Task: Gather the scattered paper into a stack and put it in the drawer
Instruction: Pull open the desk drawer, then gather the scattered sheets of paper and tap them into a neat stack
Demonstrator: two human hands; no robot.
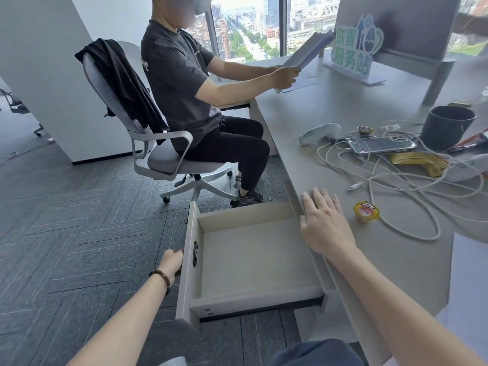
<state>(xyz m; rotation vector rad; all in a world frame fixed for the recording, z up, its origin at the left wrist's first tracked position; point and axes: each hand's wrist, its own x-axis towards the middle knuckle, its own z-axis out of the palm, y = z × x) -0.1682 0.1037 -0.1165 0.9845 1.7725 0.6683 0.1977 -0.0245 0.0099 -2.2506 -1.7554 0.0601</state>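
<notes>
Drawer (pixel 250 260): pulled fully out from under desk (pixel 343 114), pale interior bare, nothing inside — likely opened to receive the stack. Left hand (pixel 171 262): at drawer front, fingers curled round its outer edge, apparently keeping it out. Right hand (pixel 324 220): flat on desk edge just above drawer, fingers straight and spread, gripping nothing — probably bracing. Paper (pixel 309 52): none near drawer; a sheaf held up at far end of desk by a seated person (pixel 184 83), a few sheets (pixel 298 87) lying flat beneath it. Gathering by the wearer judged not yet begun. Cup (pixel 446 128): dark, upright, contents not visible. Jelly pot (pixel 366 212): small, yellow, sealed, just beside right hand. Phone (pixel 380 145), cables (pixel 396 186): loose on desk, well apart from paper.
</notes>
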